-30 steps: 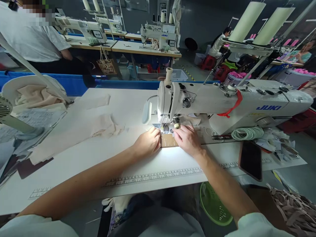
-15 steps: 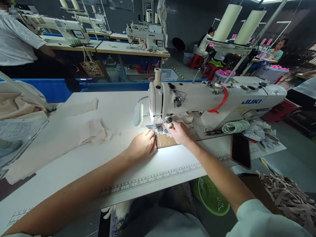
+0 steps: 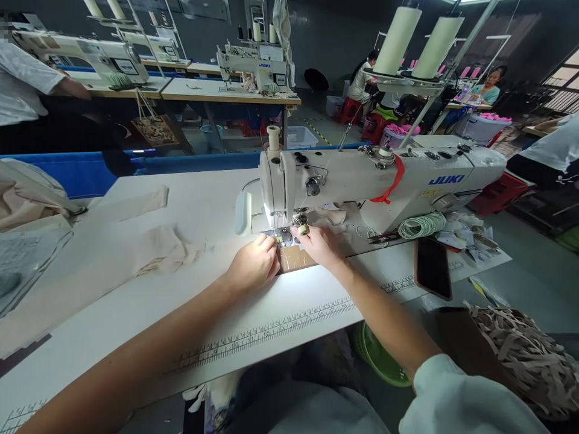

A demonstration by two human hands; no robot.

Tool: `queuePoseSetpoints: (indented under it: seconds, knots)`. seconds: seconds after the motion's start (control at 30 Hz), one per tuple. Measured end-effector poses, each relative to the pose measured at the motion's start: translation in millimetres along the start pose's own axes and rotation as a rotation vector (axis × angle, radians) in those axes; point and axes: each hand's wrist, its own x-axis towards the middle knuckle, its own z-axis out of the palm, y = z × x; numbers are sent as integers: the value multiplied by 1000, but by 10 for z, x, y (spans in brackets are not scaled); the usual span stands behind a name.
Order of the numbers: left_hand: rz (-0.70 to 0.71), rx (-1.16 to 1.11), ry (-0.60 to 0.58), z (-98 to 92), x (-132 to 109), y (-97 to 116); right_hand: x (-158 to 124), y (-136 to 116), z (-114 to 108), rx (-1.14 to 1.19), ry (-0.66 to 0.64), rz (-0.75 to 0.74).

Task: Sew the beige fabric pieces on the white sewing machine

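Observation:
A white sewing machine [image 3: 335, 175] stands on the white table [image 3: 190, 337], its needle area lit by a lamp. My left hand [image 3: 254, 263] rests just left of the presser foot [image 3: 278, 236], fingers pinched together. What they hold is hidden or too small to name. My right hand [image 3: 319, 244] is on the other side of the needle, its thumb and fingers closed beside a round knob [image 3: 303, 229]; I cannot make out what is in them. Below the needle, between my hands, lies a brown plate [image 3: 294, 258] with short white threads on it.
Beige fabric pieces [image 3: 149, 250] lie to the left. A phone [image 3: 433, 268], a coil of pale cord [image 3: 421, 225] and scraps [image 3: 470, 235] lie on the right. Beneath the table edge are a green basket [image 3: 380, 358] and a heap of fabric strips [image 3: 520, 355]. Other people sit or stand farther back.
The whole view has shifted, so the machine and table appear farther left. Both hands keep their places by the needle, with little visible change in their grip.

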Motion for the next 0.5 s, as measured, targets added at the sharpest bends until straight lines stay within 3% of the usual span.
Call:
queuePoseSetpoints:
  seconds: [0.17, 0.27, 0.37, 0.5]
  knots:
    - [-33, -39, 22, -55, 16, 8, -70, 78, -58, 32, 17, -30]
    - [-126, 20, 61, -116, 12, -74, -127, 86, -52, 60, 14, -81]
    - [-238, 39, 54, -130, -95, -234, -181, -31, -42, 76, -25, -155]
    - [-192, -161, 100, -6, -287, -496, -197, -312, -46, 79, -134, -402]
